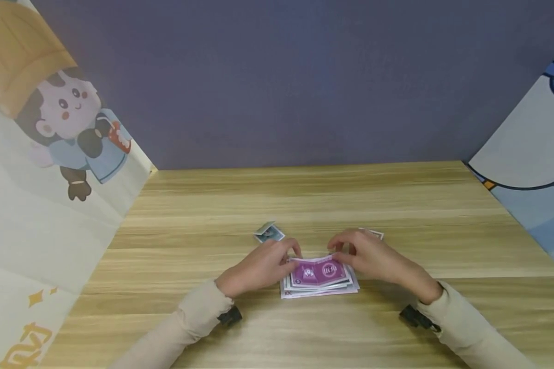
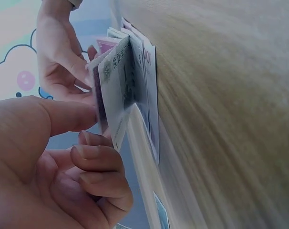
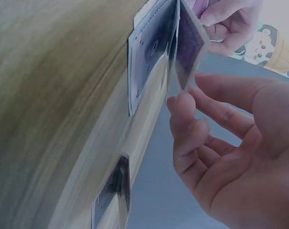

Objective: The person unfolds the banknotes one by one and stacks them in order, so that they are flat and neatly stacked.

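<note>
Purple note [image 1: 320, 271] lies face up on top of a stack of paper notes [image 1: 320, 293], with a crease across its middle and both ends raised. The stack sits on the wooden tabletop [image 1: 304, 197], between the two hands, its lower notes fanned slightly so their pale edges show at the front.

The left hand [image 1: 263, 266] pinches the left end of the purple note: its thumb [image 2: 73, 117] presses on the printed face, and its curled fingers are behind the edge. The right hand [image 1: 371, 259] pinches the other end in the same way, its thumb [image 3: 225, 88] on one side and its bent fingertips on the other. From the left wrist, the underside of the raised end looks pale with dark lettering; whether that is the same note or another one under it, I cannot tell.

A small folded note [image 1: 270, 233] lies just beyond the left hand, one flap tipped up. Another small note [image 1: 375, 234] is beyond the right hand, partly hidden by it in the head view; from the right wrist it looks bent too.

Both arms wear pale sleeves [image 1: 198, 312], with a black strap device [image 1: 231, 315] at each wrist. Behind the table stands a plain grey-purple wall [image 1: 304, 87]. A pale panel with a cartoon child [image 1: 69, 154] is at the left.
</note>
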`<move>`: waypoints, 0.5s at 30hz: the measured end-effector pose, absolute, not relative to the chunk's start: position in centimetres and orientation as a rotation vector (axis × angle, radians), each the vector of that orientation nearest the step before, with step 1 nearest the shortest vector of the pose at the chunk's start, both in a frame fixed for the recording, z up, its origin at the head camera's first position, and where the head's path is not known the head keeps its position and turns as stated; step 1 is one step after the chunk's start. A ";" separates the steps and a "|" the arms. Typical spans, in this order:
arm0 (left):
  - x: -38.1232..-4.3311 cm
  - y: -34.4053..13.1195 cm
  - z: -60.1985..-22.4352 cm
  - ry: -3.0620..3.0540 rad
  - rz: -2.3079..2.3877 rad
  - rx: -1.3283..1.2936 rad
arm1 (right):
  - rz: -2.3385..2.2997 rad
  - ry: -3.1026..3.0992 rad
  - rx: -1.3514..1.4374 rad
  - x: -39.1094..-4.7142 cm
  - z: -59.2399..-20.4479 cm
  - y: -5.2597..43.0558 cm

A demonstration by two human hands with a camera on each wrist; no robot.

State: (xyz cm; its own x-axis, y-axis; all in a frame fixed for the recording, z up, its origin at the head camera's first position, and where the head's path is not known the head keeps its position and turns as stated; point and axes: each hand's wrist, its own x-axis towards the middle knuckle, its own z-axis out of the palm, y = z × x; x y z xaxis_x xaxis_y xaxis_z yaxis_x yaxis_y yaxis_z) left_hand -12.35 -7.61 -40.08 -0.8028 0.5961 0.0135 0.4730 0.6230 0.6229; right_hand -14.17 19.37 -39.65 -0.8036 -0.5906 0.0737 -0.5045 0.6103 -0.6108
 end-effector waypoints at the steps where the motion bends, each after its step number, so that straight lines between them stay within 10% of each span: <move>1: -12.3 -7.6 -40.0 2.652 0.938 0.883 | -0.959 2.697 -0.926 -14.2 -39.6 19.4; 15: -12.2 -7.2 -39.3 2.732 0.991 0.880 | -0.964 2.847 -0.943 -15.4 -37.0 22.4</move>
State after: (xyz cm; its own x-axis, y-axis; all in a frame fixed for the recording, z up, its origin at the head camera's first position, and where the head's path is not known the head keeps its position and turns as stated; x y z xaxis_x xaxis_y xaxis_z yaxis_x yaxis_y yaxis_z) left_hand -12.17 -7.19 -39.33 -0.8270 0.5543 0.0941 0.4856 0.6199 0.6163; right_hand -15.40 22.44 -36.98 -0.8209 -0.5381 0.1912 -0.5435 0.6336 -0.5506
